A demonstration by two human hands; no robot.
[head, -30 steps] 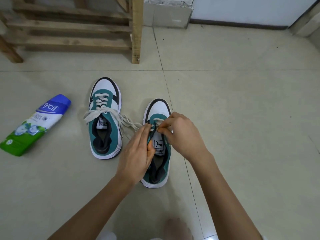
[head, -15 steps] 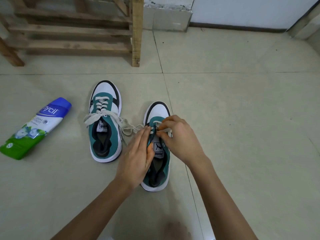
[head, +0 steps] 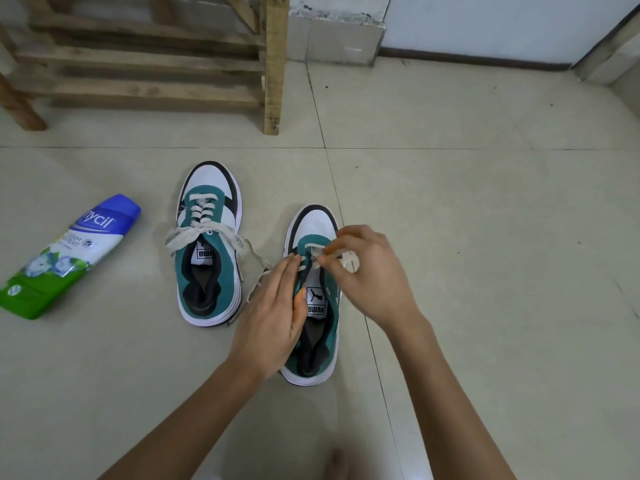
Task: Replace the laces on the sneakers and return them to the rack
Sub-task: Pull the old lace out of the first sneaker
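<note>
- A bottle lies on its side on the floor, far to the left and well apart from the shoes; its blue cap is on, and what is inside cannot be seen
- The wooden rack stands at the back; both shoes sit on the floor in front of it, not on it yet
- The left shoe has a loose lace through its holes, but the ends flop over the side and are not tied; only the dark pad shows inside the shoe
- The left hand lies flat against the side of the right shoe, fingers straight, thumb by the tongue; it should press firmly so the shoe does not slide
- The right shoe sits just beside the left one; only the row near the toe looks laced, and nothing shows inside but the pad
- The right hand pinches the end of the white lace with thumb and fingertips, right over the holes
- It would be best to poke the tip straight into the next hole, pull it snug, keep it flat, and keep both ends the same length
</note>
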